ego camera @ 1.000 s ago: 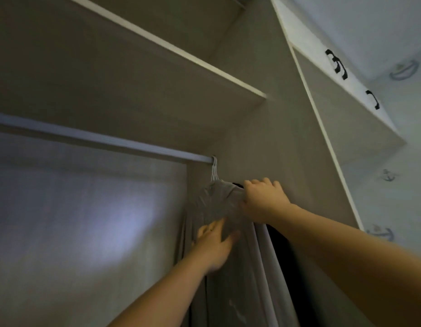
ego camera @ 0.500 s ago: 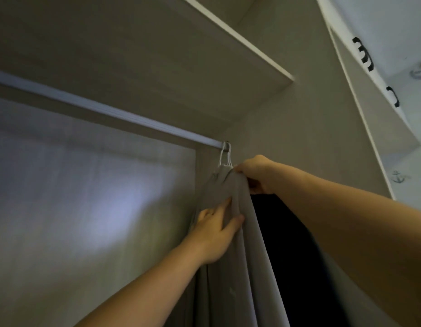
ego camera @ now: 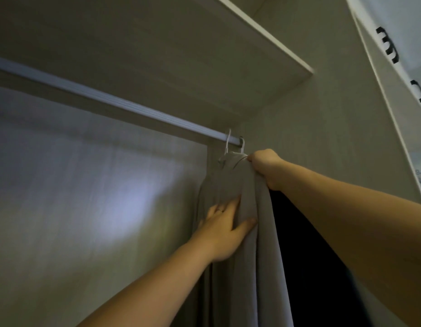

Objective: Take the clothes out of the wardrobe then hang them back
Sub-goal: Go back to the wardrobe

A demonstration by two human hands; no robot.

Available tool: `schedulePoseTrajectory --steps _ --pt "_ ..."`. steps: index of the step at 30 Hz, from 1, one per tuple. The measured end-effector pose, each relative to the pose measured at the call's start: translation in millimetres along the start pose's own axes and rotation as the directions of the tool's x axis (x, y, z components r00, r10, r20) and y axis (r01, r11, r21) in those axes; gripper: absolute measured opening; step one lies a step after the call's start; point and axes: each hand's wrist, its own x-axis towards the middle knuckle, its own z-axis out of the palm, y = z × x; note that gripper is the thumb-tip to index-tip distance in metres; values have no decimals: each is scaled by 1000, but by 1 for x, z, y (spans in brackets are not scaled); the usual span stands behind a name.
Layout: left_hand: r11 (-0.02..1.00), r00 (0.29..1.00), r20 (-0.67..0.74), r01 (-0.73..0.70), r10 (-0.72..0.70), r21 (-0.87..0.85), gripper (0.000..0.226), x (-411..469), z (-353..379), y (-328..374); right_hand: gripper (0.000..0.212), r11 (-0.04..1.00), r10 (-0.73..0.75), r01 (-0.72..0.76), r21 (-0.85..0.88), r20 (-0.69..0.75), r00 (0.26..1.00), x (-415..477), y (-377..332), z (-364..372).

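A grey garment (ego camera: 256,267) hangs from white hangers (ego camera: 228,143) at the right end of the wardrobe rail (ego camera: 105,100). Behind it on the right hangs a black garment (ego camera: 304,256), partly hidden by my right forearm. My right hand (ego camera: 267,167) is closed on the top of the grey garment just below the hanger hooks. My left hand (ego camera: 225,230) lies flat against the grey cloth lower down, fingers spread and thumb pressed on a fold; it wears a ring.
A shelf (ego camera: 263,38) sits right above the rail. The wardrobe side wall (ego camera: 334,138) stands close behind the hangers. Upper cabinet doors with black handles (ego camera: 388,47) are at the top right. The back panel (ego camera: 86,197) is bare on the left.
My right hand has gone from lying over the shoulder of the grey garment to gripping its top by the hooks. The left hand stays on the cloth. The black garment now shows.
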Motion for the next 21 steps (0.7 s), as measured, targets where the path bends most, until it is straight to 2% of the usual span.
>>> schedulePoseTrajectory --steps 6,8,10,14,21 --pt "995 987 -127 -88 94 56 74 7 11 -2 33 993 -103 106 59 -57 993 -1 6 -29" --pt "992 971 -206 -112 120 50 72 9 16 2 26 984 -178 176 -31 -76 981 -7 11 -46" --pt "993 951 -286 -115 118 25 70 12 22 8 26 945 -265 242 -220 -78 961 -17 18 -67" --pt "998 868 -493 -68 59 0 82 14 29 33 26 732 -461 319 -602 -93 883 -45 24 -120" --pt "992 812 -582 -49 -28 -115 70 12 43 118 23 428 -648 321 -845 -39 761 -114 20 -235"
